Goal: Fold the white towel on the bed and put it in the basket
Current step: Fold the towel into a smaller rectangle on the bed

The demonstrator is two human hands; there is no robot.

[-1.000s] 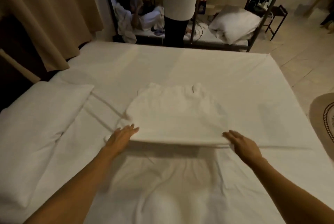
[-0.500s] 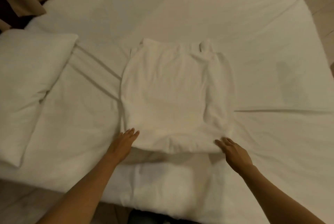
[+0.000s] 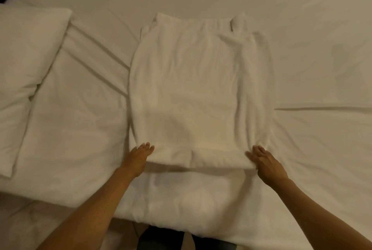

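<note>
Since half a second earlier my view had dropped closer over the bed; the far edge and the furniture beyond it had slid out of sight, and my hands had barely shifted along the towel's near edge. The white towel lay flat and folded in the middle of the bed, long side running away from me, its far end slightly rumpled. My left hand rested at its near left corner, fingers straight and held together, tips touching the cloth. My right hand lay at the near right corner, fingers loosely together and flat on the edge; neither hand pinched anything that I could see. One pillow sat along the bed's left edge, well apart from the towel. Creases ran through the sheet on both sides. Nothing lay between my hands and the towel. I counted one towel, one pillow, two hands. No basket was in view.
</note>
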